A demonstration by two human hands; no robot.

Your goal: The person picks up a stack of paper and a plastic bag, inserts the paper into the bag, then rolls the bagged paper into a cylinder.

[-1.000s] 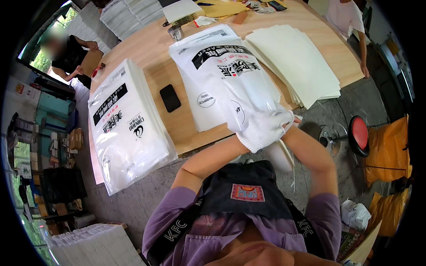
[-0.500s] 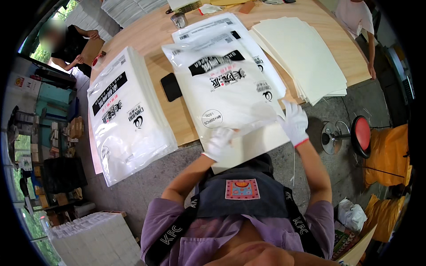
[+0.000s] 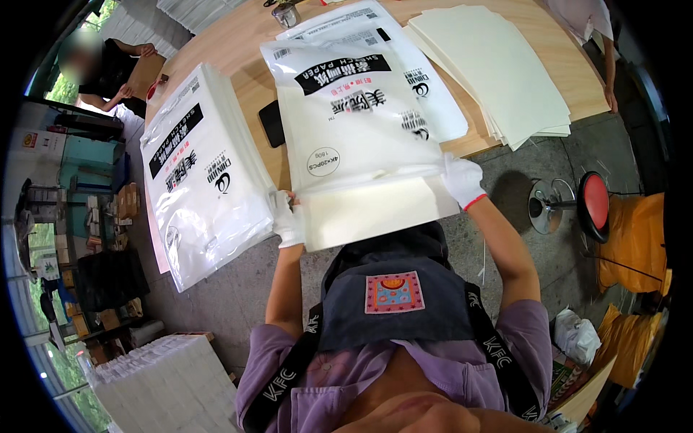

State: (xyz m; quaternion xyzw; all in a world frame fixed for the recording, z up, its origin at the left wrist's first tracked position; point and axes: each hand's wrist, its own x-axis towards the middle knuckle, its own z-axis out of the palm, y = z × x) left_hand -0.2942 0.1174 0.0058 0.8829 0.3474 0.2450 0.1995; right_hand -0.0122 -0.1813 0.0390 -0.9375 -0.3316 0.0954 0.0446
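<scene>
Here, our gloved left hand [image 3: 289, 222] sits at the plastic bag's [image 3: 354, 133] half-past-seven corner, our right hand [image 3: 463, 182] at its four o'clock one — whether the fingers pinch or merely touch, we cannot tell. Cream paper [image 3: 379, 216] shows from the bag's mouth at six. Outward on our desk [image 3: 245, 65] — black phone [image 3: 271, 126] at nine, stacked printed bags [image 3: 209, 173] at eight, loose sheets [image 3: 498, 76] at two.

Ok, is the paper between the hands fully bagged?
Partly in: the near end of the paper sticks out bare from the printed bag.
</scene>
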